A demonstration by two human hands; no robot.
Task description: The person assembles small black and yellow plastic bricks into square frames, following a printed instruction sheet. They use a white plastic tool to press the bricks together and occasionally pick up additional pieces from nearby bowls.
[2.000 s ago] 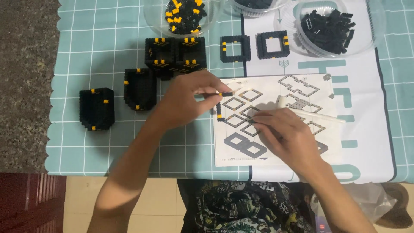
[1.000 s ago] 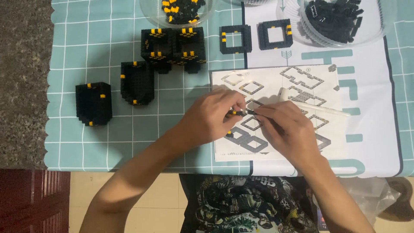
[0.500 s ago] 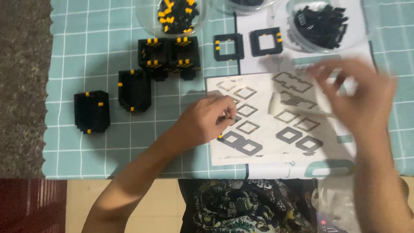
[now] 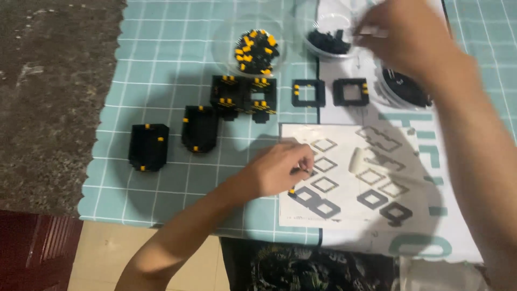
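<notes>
Left hand (image 4: 280, 171) pinches a small black-and-yellow brick piece (image 4: 295, 188) at the near-left corner of the instruction sheet (image 4: 355, 178), fingertips closed on it. Right hand (image 4: 401, 35) reaches past the sheet's far edge over a clear bowl of black bricks (image 4: 329, 40); blur hides whether its fingers grip anything. The piece looks light, rigid and easily dropped, best held by its edges. Two square brick frames (image 4: 328, 92) lie beyond the sheet, finished black blocks (image 4: 148, 146) to its left, beside a bowl of yellow-and-black bricks (image 4: 256, 49).
</notes>
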